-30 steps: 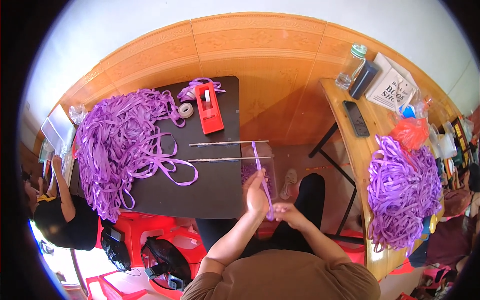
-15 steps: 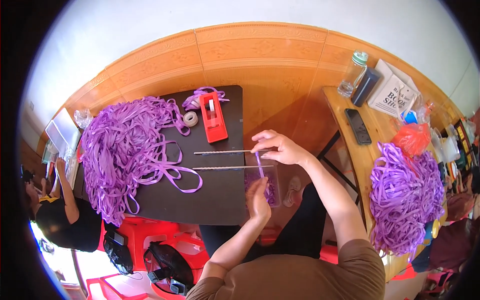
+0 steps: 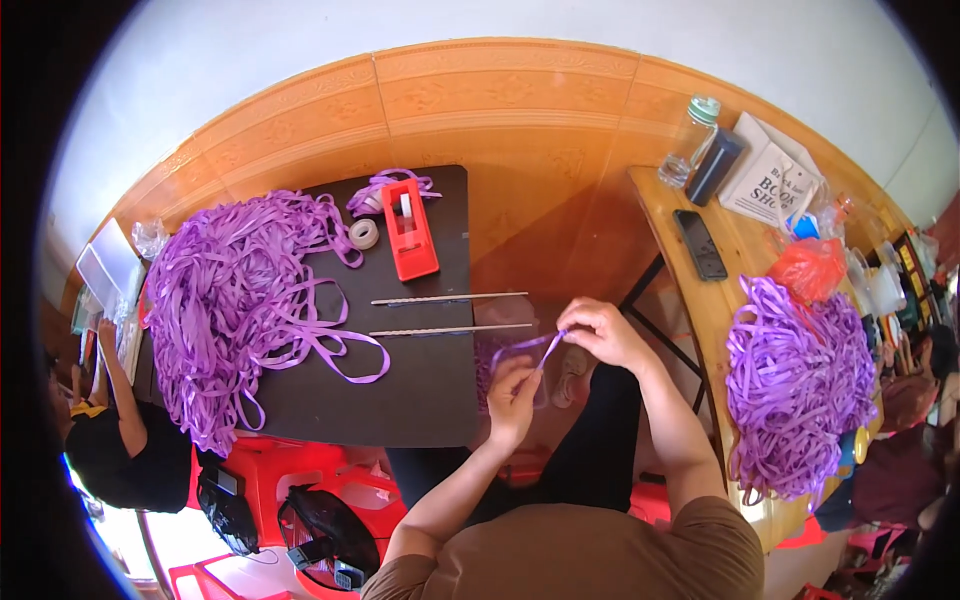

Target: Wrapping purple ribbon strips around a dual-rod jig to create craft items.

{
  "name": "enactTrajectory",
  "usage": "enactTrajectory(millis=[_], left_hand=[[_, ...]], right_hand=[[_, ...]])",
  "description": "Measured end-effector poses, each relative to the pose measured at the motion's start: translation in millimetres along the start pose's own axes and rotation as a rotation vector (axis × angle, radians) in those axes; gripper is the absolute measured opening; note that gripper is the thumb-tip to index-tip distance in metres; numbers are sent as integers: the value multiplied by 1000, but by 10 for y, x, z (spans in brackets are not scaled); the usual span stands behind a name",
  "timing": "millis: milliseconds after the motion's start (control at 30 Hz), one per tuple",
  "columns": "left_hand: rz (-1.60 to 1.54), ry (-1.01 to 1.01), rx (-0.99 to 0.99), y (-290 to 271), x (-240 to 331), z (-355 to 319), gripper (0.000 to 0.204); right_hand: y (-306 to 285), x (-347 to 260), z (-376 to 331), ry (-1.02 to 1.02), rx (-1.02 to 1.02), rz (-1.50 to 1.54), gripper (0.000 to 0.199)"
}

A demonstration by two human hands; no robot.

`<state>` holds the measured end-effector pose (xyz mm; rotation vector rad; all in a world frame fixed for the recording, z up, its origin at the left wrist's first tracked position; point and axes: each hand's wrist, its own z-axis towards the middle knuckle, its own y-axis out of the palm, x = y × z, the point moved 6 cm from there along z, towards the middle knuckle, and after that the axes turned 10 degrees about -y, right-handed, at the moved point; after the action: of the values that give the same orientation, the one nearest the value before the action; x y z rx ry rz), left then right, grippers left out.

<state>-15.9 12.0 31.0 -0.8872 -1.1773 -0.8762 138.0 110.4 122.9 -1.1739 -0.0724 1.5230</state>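
A short length of purple ribbon (image 3: 552, 348) stretches between my two hands, just beyond the right edge of the black table (image 3: 420, 410). My left hand (image 3: 512, 400) pinches its lower end; my right hand (image 3: 606, 335), farther out and to the right, pinches the upper end. Two thin rods, a far one (image 3: 450, 298) and a near one (image 3: 450, 330), lie side by side on the table with their tips jutting past its edge, apart from my hands. Partly hidden under the rods and my left hand is a clear plastic box (image 3: 541, 392).
A big heap of purple ribbon (image 3: 235, 290) covers the table's left side, near a red tape dispenser (image 3: 412, 235) and a tape roll (image 3: 364, 234). Right, a wooden table (image 3: 660, 215) bears a phone (image 3: 700, 245), bottles and another ribbon pile (image 3: 800, 390). Red stools (image 3: 262, 470) stand below.
The ribbon that was at the rods is now off them, between my hands. Both hands have drawn away from the rods, the right one toward me and rightward.
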Motion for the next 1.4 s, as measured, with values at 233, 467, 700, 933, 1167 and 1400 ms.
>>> enactTrajectory(millis=[233, 467, 700, 933, 1167, 1400], left_hand=[[-317, -292, -378, 216, 145, -103, 32], [-77, 97, -298, 87, 475, -132, 25], [67, 314, -191, -59, 762, -175, 19], [152, 464, -154, -90, 841, -194, 17], [217, 576, -163, -93, 892, -269, 12], [89, 349, -225, -74, 813, -252, 10]], right_hand=[[136, -333, -358, 143, -24, 168, 13], [154, -581, -309, 173, 2, 196, 13], [235, -470, -465, 405, 209, 542, 8], [287, -550, -500, 417, 267, 566, 3], [403, -584, -501, 389, 280, 505, 8], [389, -604, -493, 310, 259, 486, 6]])
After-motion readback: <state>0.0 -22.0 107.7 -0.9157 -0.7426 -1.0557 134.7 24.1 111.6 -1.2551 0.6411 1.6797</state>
